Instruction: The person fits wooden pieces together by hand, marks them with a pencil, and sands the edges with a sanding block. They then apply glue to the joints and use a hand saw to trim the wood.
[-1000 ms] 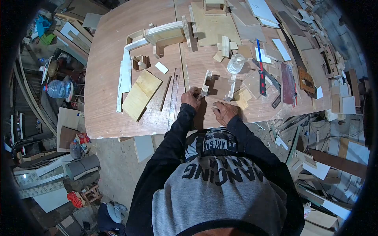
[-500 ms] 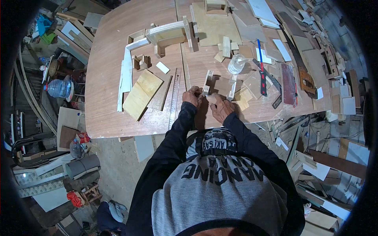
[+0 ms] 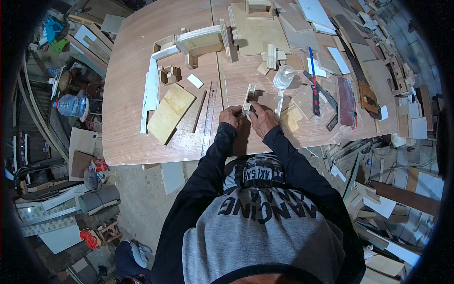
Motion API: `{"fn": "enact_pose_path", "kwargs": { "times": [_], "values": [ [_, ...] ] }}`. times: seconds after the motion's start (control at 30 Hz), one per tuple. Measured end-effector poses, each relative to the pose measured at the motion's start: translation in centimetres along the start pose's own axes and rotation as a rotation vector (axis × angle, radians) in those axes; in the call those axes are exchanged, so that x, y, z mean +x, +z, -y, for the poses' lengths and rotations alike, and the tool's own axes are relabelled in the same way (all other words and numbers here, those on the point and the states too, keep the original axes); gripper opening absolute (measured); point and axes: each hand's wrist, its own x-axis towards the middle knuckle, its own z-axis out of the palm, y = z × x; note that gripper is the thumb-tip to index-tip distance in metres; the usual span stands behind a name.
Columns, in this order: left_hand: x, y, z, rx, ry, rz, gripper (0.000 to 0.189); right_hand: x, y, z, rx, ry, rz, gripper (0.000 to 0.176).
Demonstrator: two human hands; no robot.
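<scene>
Plywood worktop [image 3: 127,94]: a brown sheet carrying offcuts, small frames and tools; the person stands at its near edge.
Yellow board [image 3: 170,113]: lies flat, well to the left of the hands.
Ruler [image 3: 209,118]: steel, laid lengthwise just beside the left hand.
Left hand [image 3: 231,116]: grip clenched, with thumb and fingers pinching the near end of the pale strip.
Pale strip [image 3: 248,97]: stands on edge along the left side of the brown panel, mid-worktop and close to the near edge.
Right hand [image 3: 263,118]: fingertips meet the left hand at the same strip end; it cannot be told whether this grip grasps the strip or only presses on it.
Brown panel [image 3: 266,102]: lies flat between the pale strip and a second strip [image 3: 279,105] on its right.
Clear cup [image 3: 283,75]: stands beyond the panel, apart from it.
Risk: the strip stands on a narrow edge and is held at one end only, so uneven pressure would probably tip it or skew it off the panel's side. With fingers crowded at one small spot, a slip could pinch them.
Change: one second ago the right hand lay near the worktop's edge, apart from the left hand; it has since moved up to the strip end. The left hand and the strip have stayed in place.
</scene>
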Motion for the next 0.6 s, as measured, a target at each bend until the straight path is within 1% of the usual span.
{"fn": "enact_pose_path", "kwargs": {
  "times": [0.07,0.13,0.2,0.27,0.33,0.37,0.43,0.53,0.6],
  "values": [
    [0.0,0.1,-0.1,-0.005,0.000,0.006,0.019,0.1,0.2,-0.1,0.011,0.020,0.007,0.035],
    [0.3,0.4,0.1,0.060,-0.029,0.054,0.021,0.2,0.8,-0.4,0.023,0.037,0.014,0.035],
    [0.3,0.6,0.3,0.070,-0.025,0.054,0.022,0.3,1.8,-1.3,-0.018,-0.068,-0.096,0.035],
    [0.2,0.6,0.3,0.079,-0.021,0.053,0.022,1.1,5.5,-4.5,0.023,-0.091,-0.106,0.034],
    [0.2,0.5,0.2,0.033,-0.013,0.042,0.023,1.1,4.7,-3.4,0.065,-0.115,-0.116,0.033],
    [0.1,0.4,0.2,0.034,-0.013,0.042,0.023,0.8,4.2,-3.1,-0.031,-0.120,-0.107,0.032],
    [0.2,0.3,0.2,0.013,-0.037,0.063,0.023,0.4,2.2,-1.3,-0.127,-0.124,-0.099,0.031],
    [0.4,0.8,0.7,0.076,-0.019,0.089,0.022,0.4,2.0,-1.1,-0.069,-0.064,-0.058,0.030],
    [0.4,0.9,0.9,0.032,-0.040,0.099,0.022,0.7,3.2,-2.1,-0.434,-0.274,-0.125,0.032]
  ]
}}
